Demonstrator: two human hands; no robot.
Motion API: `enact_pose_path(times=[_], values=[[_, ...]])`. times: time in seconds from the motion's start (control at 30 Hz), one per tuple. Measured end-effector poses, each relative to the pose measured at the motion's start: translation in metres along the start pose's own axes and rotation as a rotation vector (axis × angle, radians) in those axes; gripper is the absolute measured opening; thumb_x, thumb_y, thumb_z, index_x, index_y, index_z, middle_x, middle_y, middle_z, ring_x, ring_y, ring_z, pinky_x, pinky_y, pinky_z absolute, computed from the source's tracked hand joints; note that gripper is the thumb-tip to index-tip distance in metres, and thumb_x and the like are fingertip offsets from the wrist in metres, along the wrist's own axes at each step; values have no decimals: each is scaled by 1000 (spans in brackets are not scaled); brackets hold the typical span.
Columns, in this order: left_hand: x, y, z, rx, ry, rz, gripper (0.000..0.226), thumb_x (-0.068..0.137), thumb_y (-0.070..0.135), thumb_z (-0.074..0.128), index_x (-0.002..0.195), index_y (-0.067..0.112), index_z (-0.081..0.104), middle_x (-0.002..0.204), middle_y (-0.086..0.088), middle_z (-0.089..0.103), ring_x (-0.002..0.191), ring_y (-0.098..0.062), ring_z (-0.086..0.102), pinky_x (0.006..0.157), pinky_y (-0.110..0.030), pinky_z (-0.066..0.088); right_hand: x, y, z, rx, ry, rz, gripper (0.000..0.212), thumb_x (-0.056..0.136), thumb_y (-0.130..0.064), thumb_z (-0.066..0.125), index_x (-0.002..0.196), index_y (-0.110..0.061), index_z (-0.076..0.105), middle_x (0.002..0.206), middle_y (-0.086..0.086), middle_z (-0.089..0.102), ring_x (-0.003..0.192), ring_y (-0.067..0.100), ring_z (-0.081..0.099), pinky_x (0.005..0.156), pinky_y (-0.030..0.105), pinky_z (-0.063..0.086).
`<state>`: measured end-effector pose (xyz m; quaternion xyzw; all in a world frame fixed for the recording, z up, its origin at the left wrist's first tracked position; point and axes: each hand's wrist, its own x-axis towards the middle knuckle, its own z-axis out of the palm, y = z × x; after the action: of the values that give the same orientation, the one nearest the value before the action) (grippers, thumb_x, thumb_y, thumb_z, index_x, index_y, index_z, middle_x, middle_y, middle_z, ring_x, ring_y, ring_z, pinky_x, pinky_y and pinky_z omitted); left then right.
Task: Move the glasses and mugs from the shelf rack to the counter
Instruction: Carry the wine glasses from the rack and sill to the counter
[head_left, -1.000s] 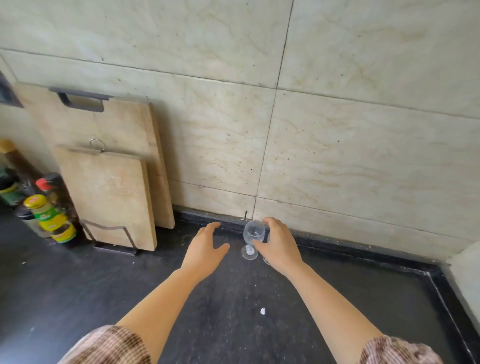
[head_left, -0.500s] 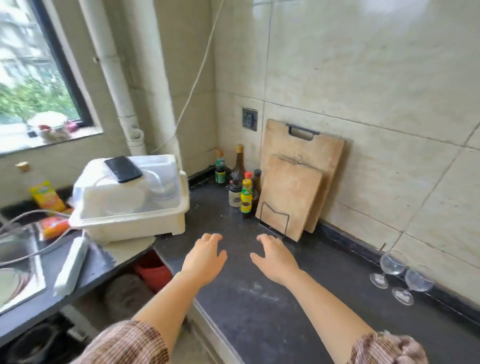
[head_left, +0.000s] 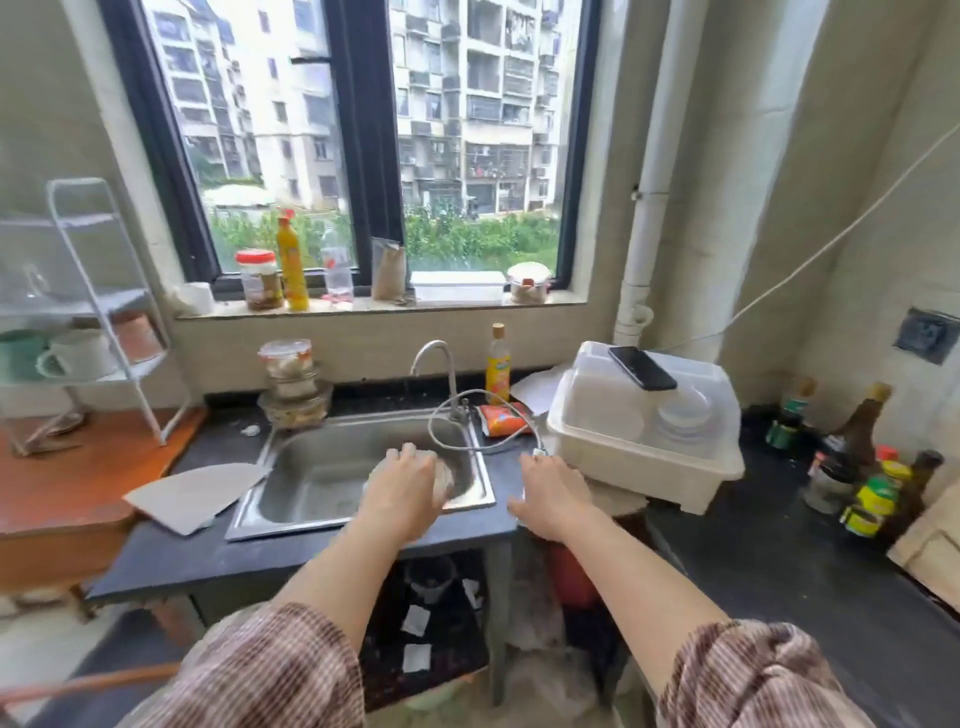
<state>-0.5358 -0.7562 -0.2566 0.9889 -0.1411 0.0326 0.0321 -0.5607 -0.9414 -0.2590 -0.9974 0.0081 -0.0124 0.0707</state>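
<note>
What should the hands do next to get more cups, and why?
Probably reach left toward the white shelf rack. Both the left hand and the right hand are empty, and a white mug and a green mug wait there.

Brown-and-cream checked ribbed sleeves (head_left: 270, 670), pushed up.

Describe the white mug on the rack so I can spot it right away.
Find the white wire shelf rack at far left, beside the window. On its lower shelf stands the white mug, handle pointing left, between a green mug and a terracotta-coloured pot.
</note>
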Motion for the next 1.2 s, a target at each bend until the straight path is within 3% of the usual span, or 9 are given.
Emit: enact_pose_path(times=[0.2, 0.67, 0.93, 1.2], values=[[19, -139, -44, 19, 86, -231, 44, 92, 34, 45, 131, 13, 43, 134, -12, 44, 125, -31, 40, 94, -44, 44, 84, -138, -20, -61, 64, -221, 52, 91, -37, 54, 135, -12, 42, 136, 10, 49, 128, 30, 42, 100, 45, 39], [133, -430, -154, 182, 263, -444, 48, 93, 34, 45, 136, 15, 41, 140, -13, 41, 130, -30, 38, 102, -45, 42, 322, -426, -81, 51, 234, -567, 53, 92, -37, 58, 136, -11, 42, 138, 10, 49, 130, 30, 44, 101, 46, 43], [181, -560, -212, 148, 410, -549, 48, 94, 31, 41, 140, 16, 38, 146, -11, 36, 131, -28, 38, 99, -43, 42, 417, -537, -121, 109, 314, -659, 52, 93, -37, 54, 137, -10, 42, 131, 12, 51, 123, 31, 45, 96, 43, 43], [251, -682, -250, 7, 546, -465, 55, 95, 31, 40, 147, 14, 29, 148, -12, 33, 134, -28, 35, 108, -42, 36, 505, -641, -147, 199, 389, -611, 50, 94, -40, 51, 135, -13, 43, 130, 9, 51, 122, 28, 45, 95, 43, 44]])
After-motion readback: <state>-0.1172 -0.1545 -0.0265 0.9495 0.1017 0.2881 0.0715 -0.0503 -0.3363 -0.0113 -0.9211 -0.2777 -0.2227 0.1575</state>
